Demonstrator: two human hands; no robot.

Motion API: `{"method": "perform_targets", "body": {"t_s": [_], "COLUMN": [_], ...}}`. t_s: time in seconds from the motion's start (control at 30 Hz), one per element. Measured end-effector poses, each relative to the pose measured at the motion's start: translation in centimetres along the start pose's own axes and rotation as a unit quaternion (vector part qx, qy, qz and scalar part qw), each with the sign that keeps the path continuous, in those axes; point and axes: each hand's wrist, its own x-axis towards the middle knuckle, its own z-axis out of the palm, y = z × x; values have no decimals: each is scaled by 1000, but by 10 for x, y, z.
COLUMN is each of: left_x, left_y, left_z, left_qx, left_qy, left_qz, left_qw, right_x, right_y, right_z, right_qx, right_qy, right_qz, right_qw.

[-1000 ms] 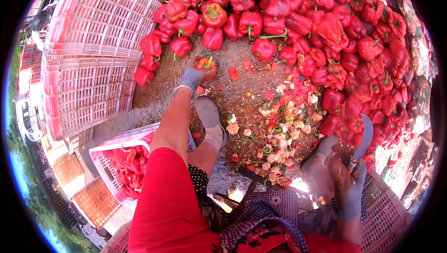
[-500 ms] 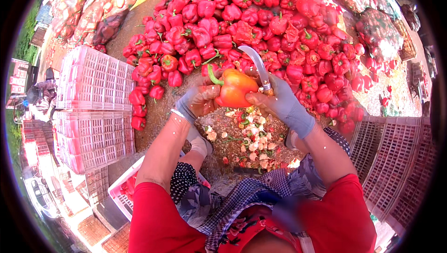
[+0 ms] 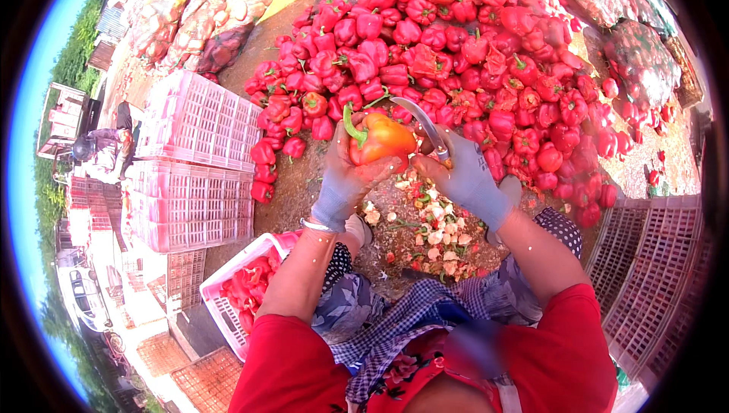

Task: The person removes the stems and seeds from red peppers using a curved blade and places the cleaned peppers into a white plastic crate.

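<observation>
An orange-red bell pepper (image 3: 386, 140) with a thick green stem lies in my gloved left hand (image 3: 342, 177), whose fingers curl round its left side and underside. My gloved right hand (image 3: 472, 179) grips the short handle of a curved knife (image 3: 422, 120); its blade arcs up and left above the pepper. The right thumb is close to the pepper's right side; whether it touches, I cannot tell. Beyond both hands spreads a large heap of red bell peppers (image 3: 364, 60). Below the hands, cut-out cores and seeds (image 3: 437, 234) litter the ground between my feet.
By my left leg stands a pink crate (image 3: 220, 306) with red pepper pieces in it. Stacked pink crates (image 3: 194, 200) rise at the left, more crates (image 3: 645, 269) at the right. Filled mesh sacks (image 3: 171, 18) lie at the back. Another person (image 3: 106, 147) is far left.
The view has swung left, showing more of the pink crate by my leg. My left hand has turned more under the pepper, and my right thumb has drawn back from its front.
</observation>
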Motion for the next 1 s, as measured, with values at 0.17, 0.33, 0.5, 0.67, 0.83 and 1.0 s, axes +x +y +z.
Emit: {"method": "perform_targets", "body": {"t_s": [0.17, 0.33, 0.5, 0.67, 0.83, 1.0], "left_x": [9, 10, 14, 8, 2, -4], "left_y": [-3, -2, -7, 2, 2, 2], "left_z": [-10, -7, -10, -7, -13, -15], "left_qx": [131, 184, 270, 28, 38, 10], "left_qy": [11, 35, 29, 57, 57, 84], "left_qz": [80, 99, 138, 28, -22, -24], "left_qw": [988, 977, 953, 998, 997, 996], "right_x": [-17, -16, -10, -10, -13, -15], "right_y": [3, 9, 13, 13, 17, 10], "right_z": [10, 19, 24, 24, 23, 18], "right_qx": [-103, -146, -224, -221, -254, -295], "right_qy": [10, 40, 44, 25, 42, -37], "right_qz": [-63, -86, -74, -78, -111, -23], "right_qw": [993, 985, 971, 972, 960, 955]}}
